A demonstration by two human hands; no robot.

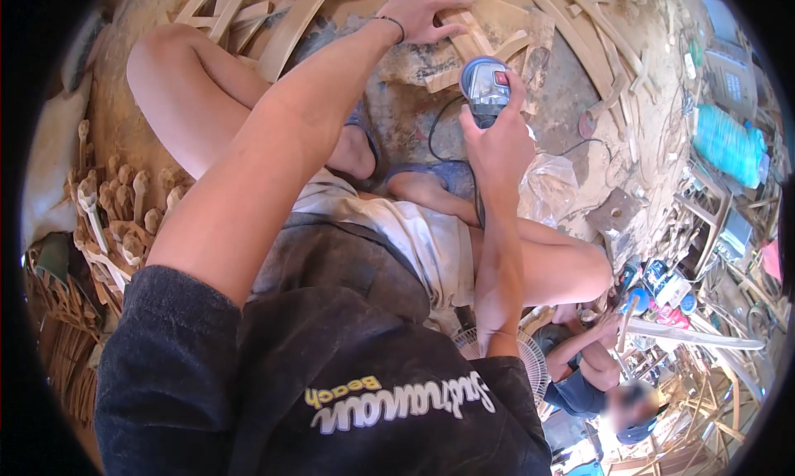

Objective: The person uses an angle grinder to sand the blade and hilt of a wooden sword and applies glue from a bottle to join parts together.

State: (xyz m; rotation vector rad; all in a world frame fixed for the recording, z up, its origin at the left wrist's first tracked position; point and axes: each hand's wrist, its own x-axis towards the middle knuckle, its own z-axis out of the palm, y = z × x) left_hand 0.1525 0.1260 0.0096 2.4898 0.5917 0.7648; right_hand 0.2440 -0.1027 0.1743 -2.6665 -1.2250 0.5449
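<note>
My right hand (pixel 502 140) is wrapped around a small power sander (pixel 486 85) with a grey body, a red switch and a round disc at its far end. The disc sits against or just over a pale wooden piece (pixel 469 38) near the top of the view; I cannot tell whether they touch. My left hand (pixel 426 10), a dark band at its wrist, reaches over the far end of that wood with its fingers spread. What lies under its palm is partly hidden. A dark cord (pixel 434 136) runs back from the sander between my legs.
Curved wooden strips (pixel 571 33) lie around the far side. Carved wooden pieces (pixel 124 196) are heaped at the left. A clear plastic bag (pixel 548 186) lies by my right knee. Another person (pixel 584 368) sits at the lower right, near a fan (pixel 530 364).
</note>
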